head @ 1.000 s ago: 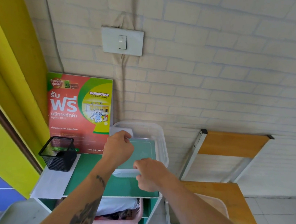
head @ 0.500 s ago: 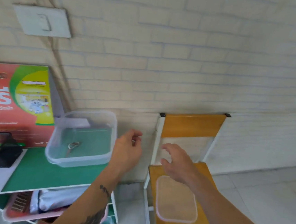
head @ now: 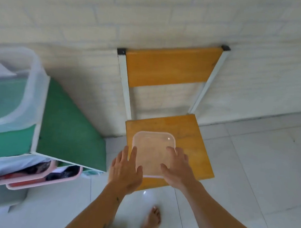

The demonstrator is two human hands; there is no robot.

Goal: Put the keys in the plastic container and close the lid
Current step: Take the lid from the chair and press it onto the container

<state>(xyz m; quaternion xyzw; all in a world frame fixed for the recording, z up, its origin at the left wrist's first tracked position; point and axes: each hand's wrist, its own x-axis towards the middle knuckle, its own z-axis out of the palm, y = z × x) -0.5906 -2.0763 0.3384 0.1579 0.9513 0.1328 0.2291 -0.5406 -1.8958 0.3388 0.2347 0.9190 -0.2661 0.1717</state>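
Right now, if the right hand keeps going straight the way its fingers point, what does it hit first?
Most likely the clear lid on the chair seat. The right hand, fingers spread, already overlaps the lid's right edge; whether it touches yet is unclear from this single view.

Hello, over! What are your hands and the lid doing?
Left hand and right hand open, flanking lid. Lid flat on chair seat. Nothing blocking.

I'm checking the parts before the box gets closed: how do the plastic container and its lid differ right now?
The plastic container stands on the green shelf top, at the left edge of view; the lid lies flat on the chair seat. The container is deep-walled and open; the lid is shallow. Both open hands, left hand and right hand, reach at the lid; nothing touches the container. Both are translucent plastic with rounded corners.
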